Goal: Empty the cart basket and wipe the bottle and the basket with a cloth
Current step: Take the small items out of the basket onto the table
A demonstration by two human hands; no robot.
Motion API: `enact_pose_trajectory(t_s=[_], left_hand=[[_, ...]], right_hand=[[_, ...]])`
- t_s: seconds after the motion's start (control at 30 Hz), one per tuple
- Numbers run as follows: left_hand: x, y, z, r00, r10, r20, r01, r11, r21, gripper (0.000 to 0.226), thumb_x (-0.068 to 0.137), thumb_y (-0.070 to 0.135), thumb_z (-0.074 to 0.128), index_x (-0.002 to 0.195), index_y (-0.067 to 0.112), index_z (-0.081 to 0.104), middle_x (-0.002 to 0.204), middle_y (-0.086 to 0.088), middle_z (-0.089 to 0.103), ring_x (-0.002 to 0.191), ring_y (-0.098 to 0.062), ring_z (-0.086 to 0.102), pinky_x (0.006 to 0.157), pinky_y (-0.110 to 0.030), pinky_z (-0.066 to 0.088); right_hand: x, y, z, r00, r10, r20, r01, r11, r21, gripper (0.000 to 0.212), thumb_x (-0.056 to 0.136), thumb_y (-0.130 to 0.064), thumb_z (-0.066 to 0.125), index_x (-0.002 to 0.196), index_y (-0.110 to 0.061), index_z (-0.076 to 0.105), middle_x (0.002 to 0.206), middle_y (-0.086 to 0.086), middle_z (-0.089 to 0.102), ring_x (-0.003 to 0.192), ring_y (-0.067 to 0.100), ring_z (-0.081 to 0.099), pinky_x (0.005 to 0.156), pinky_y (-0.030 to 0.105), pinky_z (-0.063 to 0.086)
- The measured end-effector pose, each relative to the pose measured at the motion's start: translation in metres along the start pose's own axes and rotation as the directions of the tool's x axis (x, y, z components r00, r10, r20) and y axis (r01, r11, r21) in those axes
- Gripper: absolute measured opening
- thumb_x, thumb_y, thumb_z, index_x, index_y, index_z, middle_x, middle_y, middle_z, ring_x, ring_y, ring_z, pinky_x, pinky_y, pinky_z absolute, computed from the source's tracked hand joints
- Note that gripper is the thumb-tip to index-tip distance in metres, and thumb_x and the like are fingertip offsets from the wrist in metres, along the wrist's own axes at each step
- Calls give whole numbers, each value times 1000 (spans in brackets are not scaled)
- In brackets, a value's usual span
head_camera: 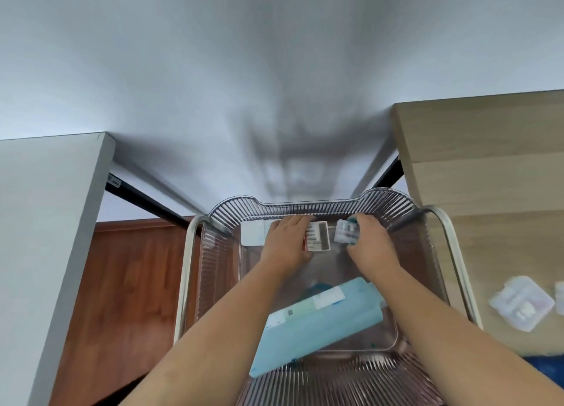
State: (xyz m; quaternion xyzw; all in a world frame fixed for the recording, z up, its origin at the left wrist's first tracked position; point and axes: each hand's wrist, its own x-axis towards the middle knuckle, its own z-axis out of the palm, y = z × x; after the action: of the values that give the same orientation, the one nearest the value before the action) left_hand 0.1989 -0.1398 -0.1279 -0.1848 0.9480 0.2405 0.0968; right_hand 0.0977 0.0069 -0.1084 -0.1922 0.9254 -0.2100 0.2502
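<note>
A clear ribbed cart basket point(308, 208) stands below me between two pieces of furniture. Both arms reach into its far end. My left hand point(285, 240) grips a small flat box with red and grey print point(319, 237). My right hand point(370, 240) is closed on a small clear plastic case with a teal edge point(345, 231). A pale blue flat package with white labels point(320, 320) lies slanted in the near part of the basket. A white card point(251, 234) rests at the far left of the basket floor. No bottle or cloth shows.
A wooden table point(488, 176) stands to the right, with a clear plastic case point(522, 303) on it and another cut off at the frame edge. A white cabinet point(52, 222) stands to the left. Brown wood floor point(128, 283) shows beside the cart's metal frame point(184, 283).
</note>
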Motion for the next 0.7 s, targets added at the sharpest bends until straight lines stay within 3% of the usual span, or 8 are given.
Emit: enact_pose_trajectory(t_s=[0.17,0.3,0.53,0.7], left_hand=[[4,-5,11,1000,-3,-12,4,996,84,77,74,34,70,142,22,35,136,0,53,126,-22,45,102,-35,29],[4,-7,12,1000,6,-31,-3,994,107,70,74,37,71,136,24,41,133,2,53,124,-20,45,99,-35,29],[-3,-16,5,997,2,-76,3,997,75,63,72,37,72,129,26,49,131,4,52,123,-19,45,105,-35,23],[-4,-18,2,996,12,-93,-6,997,71,60,72,36,73,127,23,53,128,3,55,123,-19,45,105,-32,25]], right_hand=[[10,6,13,999,-39,11,40,989,-139,49,74,4,60,118,-16,54,119,7,55,108,28,49,92,41,46],[14,7,17,997,-71,18,73,976,-207,52,73,0,64,119,-21,53,120,4,55,110,26,50,94,38,43],[11,6,16,996,-50,72,61,985,-162,58,76,-2,65,127,-24,49,127,3,49,118,24,46,98,35,39],[11,0,15,991,-112,67,120,984,-132,54,76,3,62,122,-23,53,125,1,51,114,22,49,94,30,39]])
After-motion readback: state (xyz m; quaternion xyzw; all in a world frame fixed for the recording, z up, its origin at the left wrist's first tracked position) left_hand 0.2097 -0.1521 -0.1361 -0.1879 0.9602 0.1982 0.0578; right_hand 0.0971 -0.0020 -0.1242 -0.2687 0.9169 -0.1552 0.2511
